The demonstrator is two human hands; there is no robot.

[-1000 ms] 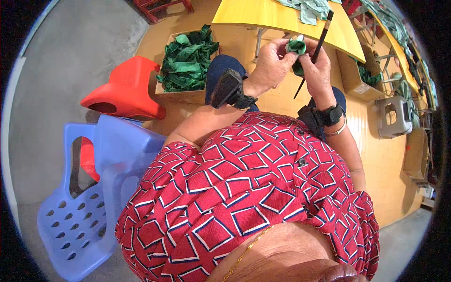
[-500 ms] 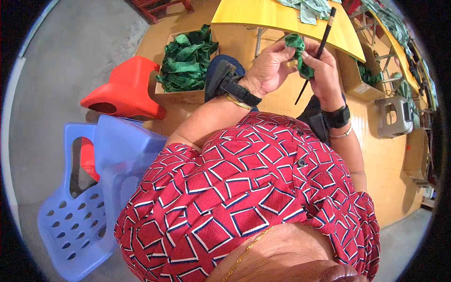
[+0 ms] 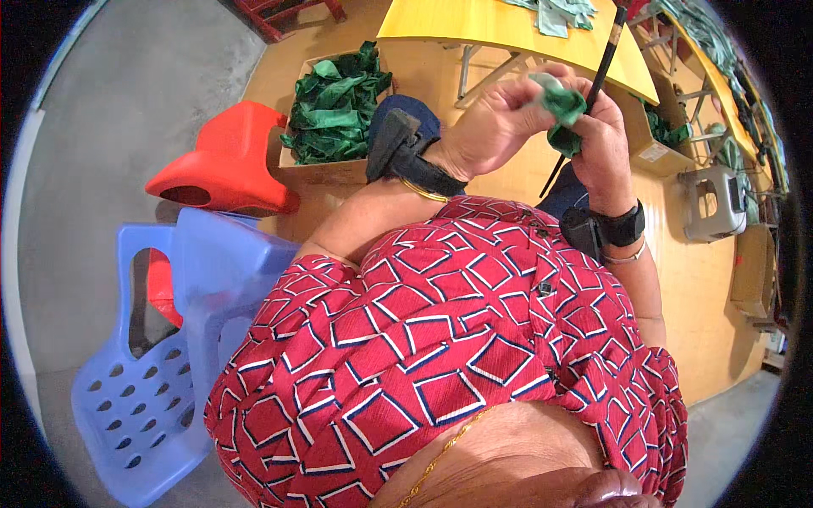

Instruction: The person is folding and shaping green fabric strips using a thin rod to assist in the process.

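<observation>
Before my chest I hold a small bunched strip of green velvety fabric (image 3: 566,105) between both hands. My left hand (image 3: 495,125) is closed, pinching the fabric's paler, blurred upper left edge with thumb and fingers. My right hand (image 3: 605,144) is closed around its darker lower part. A thin black stick (image 3: 607,57), like a chopstick with a pale band near its thick end, also sits in my right hand. It slants down to the left behind the fabric, its thin tip below my hands.
A cardboard box (image 3: 325,175) of green fabric strips (image 3: 339,102) stands left of my hands. Ahead is a yellow table (image 3: 457,24) with pale green pieces (image 3: 555,15). Red (image 3: 229,157) and blue (image 3: 241,245) plastic seats are at left, a grey stool (image 3: 713,222) at right.
Both hands have shifted slightly right with the fabric. The fabric is bunched differently, with its paler side showing at the top. The black stick has moved right along with my right hand.
</observation>
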